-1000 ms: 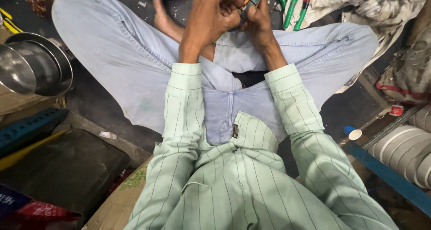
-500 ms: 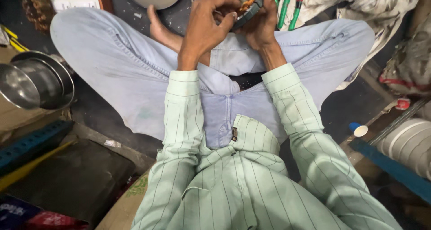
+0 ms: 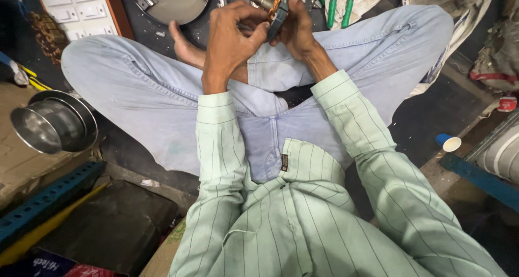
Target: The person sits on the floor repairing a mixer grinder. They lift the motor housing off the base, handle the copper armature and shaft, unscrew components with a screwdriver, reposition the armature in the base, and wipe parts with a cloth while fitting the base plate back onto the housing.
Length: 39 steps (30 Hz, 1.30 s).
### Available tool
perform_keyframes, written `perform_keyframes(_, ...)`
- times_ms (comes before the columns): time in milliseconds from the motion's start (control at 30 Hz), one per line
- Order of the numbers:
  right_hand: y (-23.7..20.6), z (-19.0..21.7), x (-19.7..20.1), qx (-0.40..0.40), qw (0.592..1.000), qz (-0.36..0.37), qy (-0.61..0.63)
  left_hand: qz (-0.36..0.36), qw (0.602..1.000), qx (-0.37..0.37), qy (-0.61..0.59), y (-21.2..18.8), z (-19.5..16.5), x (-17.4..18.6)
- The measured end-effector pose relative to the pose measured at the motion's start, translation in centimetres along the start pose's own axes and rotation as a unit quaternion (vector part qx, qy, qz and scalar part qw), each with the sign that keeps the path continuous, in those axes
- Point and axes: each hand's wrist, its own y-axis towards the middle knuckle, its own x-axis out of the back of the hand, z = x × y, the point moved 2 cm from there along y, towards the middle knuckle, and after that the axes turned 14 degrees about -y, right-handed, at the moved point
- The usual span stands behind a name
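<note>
Head view, landmark: our motor part [image 3: 272, 1], above our crossed legs.
Left hand [image 3: 230, 36]: we grip the part's left side.
Right hand [image 3: 297, 28]: we clasp its right side.
Switch panel [image 3: 73, 4]: white squares, far left of the part.
Cup [image 3: 448, 143]: blue-white, lower right.

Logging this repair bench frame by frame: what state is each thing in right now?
Left hand: closed on the motor part.
Right hand: gripping the same part from the other side.
Motor part: lifted off the floor, shaft pointing left.
Steel bowl: tipped on its side.
Small cup: lying over, mouth showing.
Green-handled tools: lying on the floor, untouched.
</note>
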Motion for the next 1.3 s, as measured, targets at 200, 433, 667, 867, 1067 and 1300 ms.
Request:
perform_keyframes(200, 0.4, 0.9, -0.3, -0.003, 1.000, 0.013, -0.018, -0.027, 0.997, 0.001, 0.074, -0.2, -0.2, -0.1)
perform_keyframes(433, -0.4, 3.7, -2.4, 0.014, 0.994, 0.027, 0.104, -0.077, 0.995, 0.018, -0.063, -0.2, 0.1, 0.2)
perform_keyframes(667, -0.5, 5.4, -3.4, -0.005, 0.966, 0.039, 0.254, -0.053, 0.977, -0.134, 0.157, -0.8, -0.7, -1.2)
perform_keyframes(867, -0.3, 4.0, -2.1, 0.011, 0.976, 0.053, 0.212, -0.106, 0.975, -0.092, 0.174, -0.5, 0.4, -2.0)
perform_keyframes(1067, 0.5, 2.1, -1.7, 0.099, 0.994, 0.009, 0.040, -0.214, 0.969, -0.080, 0.091, -0.7, 1.1, -2.0)
perform_keyframes(1300, 0.4, 2.0, -0.3, 0.206, 0.947, -0.030, -0.244, -0.275, 0.959, -0.039, 0.058, -0.6, 1.5, -1.8)
